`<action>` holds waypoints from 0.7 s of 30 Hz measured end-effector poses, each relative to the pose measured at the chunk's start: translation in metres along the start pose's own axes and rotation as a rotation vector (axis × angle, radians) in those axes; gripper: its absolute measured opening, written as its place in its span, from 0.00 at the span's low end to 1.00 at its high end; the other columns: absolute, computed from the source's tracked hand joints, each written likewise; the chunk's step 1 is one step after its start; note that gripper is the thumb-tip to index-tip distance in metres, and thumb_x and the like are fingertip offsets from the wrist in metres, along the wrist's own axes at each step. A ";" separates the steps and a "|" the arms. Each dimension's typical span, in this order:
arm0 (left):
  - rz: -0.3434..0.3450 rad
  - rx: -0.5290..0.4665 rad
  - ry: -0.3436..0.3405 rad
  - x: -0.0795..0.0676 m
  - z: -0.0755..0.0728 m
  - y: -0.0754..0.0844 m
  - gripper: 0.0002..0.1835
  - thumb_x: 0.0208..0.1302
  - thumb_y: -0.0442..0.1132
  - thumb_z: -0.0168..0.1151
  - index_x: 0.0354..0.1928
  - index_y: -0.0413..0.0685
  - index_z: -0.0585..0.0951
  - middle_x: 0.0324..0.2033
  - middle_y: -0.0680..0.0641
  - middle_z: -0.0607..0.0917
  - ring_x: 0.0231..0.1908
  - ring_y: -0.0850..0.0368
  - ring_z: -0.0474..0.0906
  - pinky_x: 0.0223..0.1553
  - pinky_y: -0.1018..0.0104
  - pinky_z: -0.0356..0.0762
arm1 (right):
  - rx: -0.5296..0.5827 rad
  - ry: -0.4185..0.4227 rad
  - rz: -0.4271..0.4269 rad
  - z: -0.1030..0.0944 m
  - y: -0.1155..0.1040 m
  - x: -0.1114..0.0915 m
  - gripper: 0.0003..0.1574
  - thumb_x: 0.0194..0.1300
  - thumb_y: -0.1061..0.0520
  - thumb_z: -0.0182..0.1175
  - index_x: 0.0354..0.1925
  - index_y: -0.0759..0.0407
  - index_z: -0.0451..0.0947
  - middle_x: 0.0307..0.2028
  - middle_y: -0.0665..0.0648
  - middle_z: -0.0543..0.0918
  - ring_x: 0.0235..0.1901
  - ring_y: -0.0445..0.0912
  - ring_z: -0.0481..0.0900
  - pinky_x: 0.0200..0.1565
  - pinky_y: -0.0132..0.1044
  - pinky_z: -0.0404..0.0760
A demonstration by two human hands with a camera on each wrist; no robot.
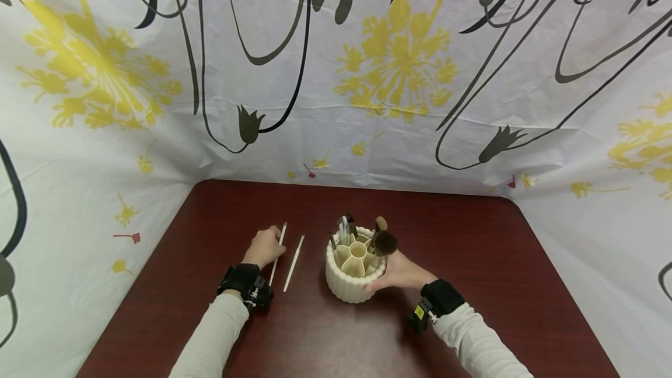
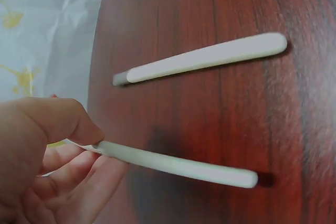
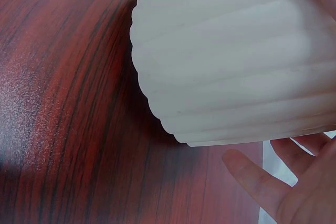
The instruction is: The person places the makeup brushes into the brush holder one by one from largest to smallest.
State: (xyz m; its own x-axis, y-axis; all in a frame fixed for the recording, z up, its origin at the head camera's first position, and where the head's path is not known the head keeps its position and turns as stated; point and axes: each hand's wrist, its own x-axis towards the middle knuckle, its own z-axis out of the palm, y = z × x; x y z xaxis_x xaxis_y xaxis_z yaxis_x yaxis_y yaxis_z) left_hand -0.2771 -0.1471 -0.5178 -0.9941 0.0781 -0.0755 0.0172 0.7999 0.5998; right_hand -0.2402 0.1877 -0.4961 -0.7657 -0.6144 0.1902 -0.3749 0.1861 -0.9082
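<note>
My left hand (image 1: 264, 248) pinches a slim white-handled brush (image 2: 178, 166) between thumb and fingers; the hand covers its far part in the left wrist view. Just right of it, a second white brush (image 1: 294, 263) with a greyish tip lies on the table. A cream ribbed brush holder (image 1: 348, 286) with petal-shaped compartments stands upright to the right of both. My right hand (image 1: 403, 271) grips the holder's right side, thumb at the front and fingers spread around the far side. Several brushes stand in it, among them a large dark-bristled brush (image 1: 385, 242).
The dark reddish-brown wooden table (image 1: 462, 238) has rounded far corners. A white cloth (image 1: 325, 109) with yellow and grey flower prints hangs behind it and along both sides.
</note>
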 end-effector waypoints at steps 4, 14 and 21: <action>0.036 0.000 0.030 -0.003 -0.005 0.012 0.16 0.52 0.33 0.61 0.43 0.35 0.72 0.22 0.46 0.75 0.19 0.57 0.71 0.20 0.66 0.68 | -0.017 0.004 0.009 0.000 -0.014 -0.001 0.84 0.34 0.66 0.75 0.68 0.49 0.21 0.64 0.68 0.58 0.60 0.47 0.61 0.56 0.22 0.56; 0.097 -0.044 0.061 -0.004 -0.014 0.032 0.15 0.51 0.34 0.61 0.42 0.42 0.72 0.27 0.49 0.75 0.21 0.58 0.69 0.22 0.68 0.67 | 0.016 0.010 0.019 0.000 0.004 0.000 0.87 0.32 0.62 0.77 0.68 0.40 0.20 0.66 0.63 0.56 0.62 0.54 0.57 0.58 0.22 0.55; 0.168 -0.094 0.070 -0.016 -0.026 0.059 0.13 0.51 0.33 0.63 0.39 0.42 0.72 0.26 0.49 0.76 0.22 0.59 0.71 0.22 0.68 0.69 | -0.051 0.011 0.041 0.001 -0.018 -0.002 0.79 0.34 0.65 0.75 0.69 0.56 0.29 0.62 0.70 0.59 0.59 0.50 0.62 0.55 0.22 0.57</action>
State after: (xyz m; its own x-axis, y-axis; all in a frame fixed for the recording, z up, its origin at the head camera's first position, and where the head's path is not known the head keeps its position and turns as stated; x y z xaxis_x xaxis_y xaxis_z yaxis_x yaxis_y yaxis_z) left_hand -0.2629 -0.1162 -0.4608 -0.9831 0.1618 0.0856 0.1769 0.7200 0.6710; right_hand -0.2311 0.1846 -0.4808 -0.7869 -0.5967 0.1572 -0.3686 0.2501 -0.8953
